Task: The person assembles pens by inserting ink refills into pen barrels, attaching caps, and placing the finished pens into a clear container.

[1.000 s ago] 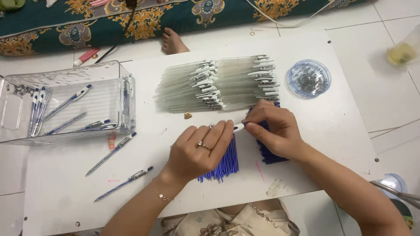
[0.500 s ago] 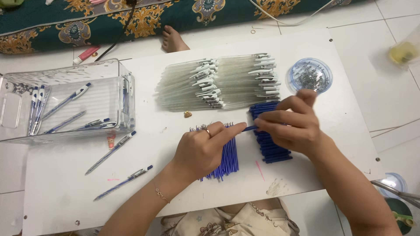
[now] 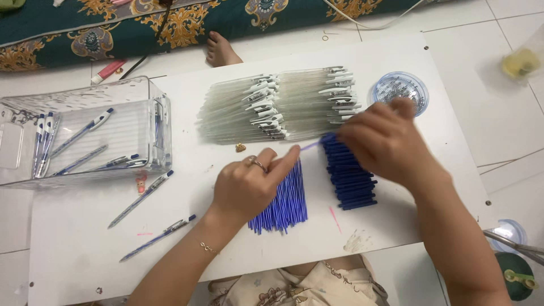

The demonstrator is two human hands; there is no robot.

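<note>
Since a sec ago right hand (image 3: 385,141) has lifted off the table w/ fingers pinched on a thin blue refill (image 3: 310,146), left hand (image 3: 249,184) pinching its other end, above refill pile (image 3: 283,198) mid-board, near clear barrels (image 3: 272,105).

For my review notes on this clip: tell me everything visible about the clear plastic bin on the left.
The clear plastic bin is a rectangular, open-topped container with transparent ribbed walls, standing upright at the left end of the white board. Several assembled pens with blue tips lie loose inside, some leaning against its left wall. Neither hand touches it; two more pens lie on the board just in front.
</note>
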